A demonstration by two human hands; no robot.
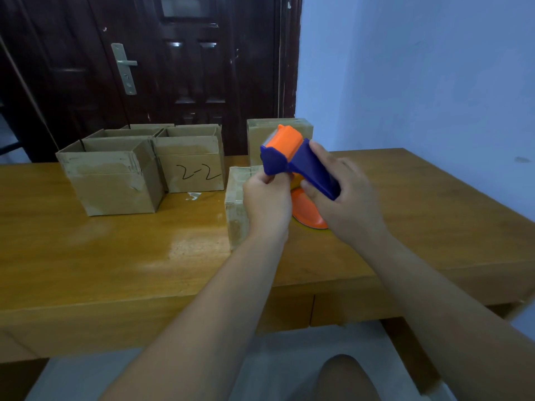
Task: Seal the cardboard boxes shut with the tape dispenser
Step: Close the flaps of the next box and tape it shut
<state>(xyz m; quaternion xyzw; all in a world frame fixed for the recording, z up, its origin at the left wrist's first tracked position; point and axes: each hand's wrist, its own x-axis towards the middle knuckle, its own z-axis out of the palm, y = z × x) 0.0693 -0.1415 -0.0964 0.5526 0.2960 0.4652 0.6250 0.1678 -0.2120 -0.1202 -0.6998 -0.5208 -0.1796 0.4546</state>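
I hold a blue and orange tape dispenser (292, 157) above the wooden table (115, 256). My right hand (344, 195) grips its blue handle. My left hand (267, 198) pinches the dispenser's lower front edge. Right under my hands sits a small closed cardboard box (236, 204), largely hidden by my left wrist. Another closed box (260, 137) stands behind the dispenser at the table's back edge. Two open-topped boxes stand to the left: a plain one (113, 180) and one marked "2-2" (191, 166).
An orange disc-shaped piece (308, 211) lies on the table below my right hand. A scrap of tape (192, 195) lies in front of the "2-2" box. A dark door (173, 68) stands behind the table, and a blue wall (419, 68) lies to the right.
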